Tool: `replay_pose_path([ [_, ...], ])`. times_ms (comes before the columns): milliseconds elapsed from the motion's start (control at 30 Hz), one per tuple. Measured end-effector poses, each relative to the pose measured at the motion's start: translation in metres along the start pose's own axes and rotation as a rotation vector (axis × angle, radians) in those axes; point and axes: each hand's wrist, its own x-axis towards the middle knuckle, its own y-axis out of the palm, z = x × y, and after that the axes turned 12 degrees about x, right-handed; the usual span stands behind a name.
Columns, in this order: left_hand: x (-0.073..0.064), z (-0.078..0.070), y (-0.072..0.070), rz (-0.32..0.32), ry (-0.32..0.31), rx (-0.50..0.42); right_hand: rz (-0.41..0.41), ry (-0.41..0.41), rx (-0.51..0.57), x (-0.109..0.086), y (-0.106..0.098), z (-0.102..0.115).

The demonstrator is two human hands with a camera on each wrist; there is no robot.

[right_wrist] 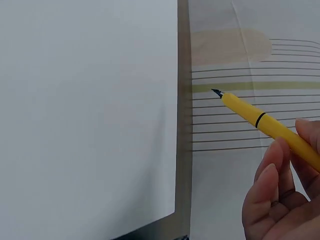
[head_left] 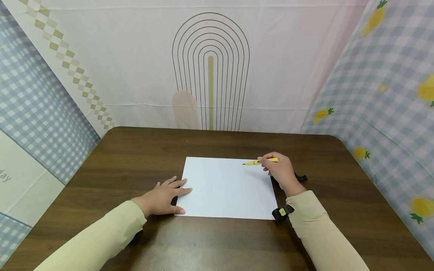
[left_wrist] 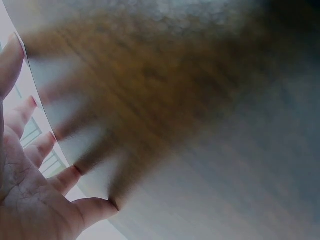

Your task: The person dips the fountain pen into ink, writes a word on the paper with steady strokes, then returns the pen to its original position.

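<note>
pale sleeves (head_left: 98, 235) reach in from the near side, and beyond them the white paper (head_left: 227, 188) lies flat on the brown table (head_left: 210, 244), long sides running left to right. out on the right, the right hand (head_left: 281, 171) pinches a yellow pen (head_left: 252, 162) between thumb and fingers, and look at the line of it: tail right, nib (head_left: 243, 164) left, nearly along the paper's far edge. that nib hangs over the far right part, lifted clear, so most of the paper lies left and near of this grip. across on the left, the left hand (head_left: 162, 197) is spread wide, thumb and two fingertips on the paper's left side, well apart from the pen.
</note>
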Motion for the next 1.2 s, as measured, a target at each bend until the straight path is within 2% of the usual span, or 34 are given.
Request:
replay_pose_path([
  [433,-0.001,0.0,0.0,-0.008,0.004,0.0,0.029,-0.014,-0.046,0.001,0.021,0.004],
  [1200,0.0,0.002,0.002,-0.005,-0.002,0.003,0.112,0.027,-0.105,0.002,0.055,0.007],
])
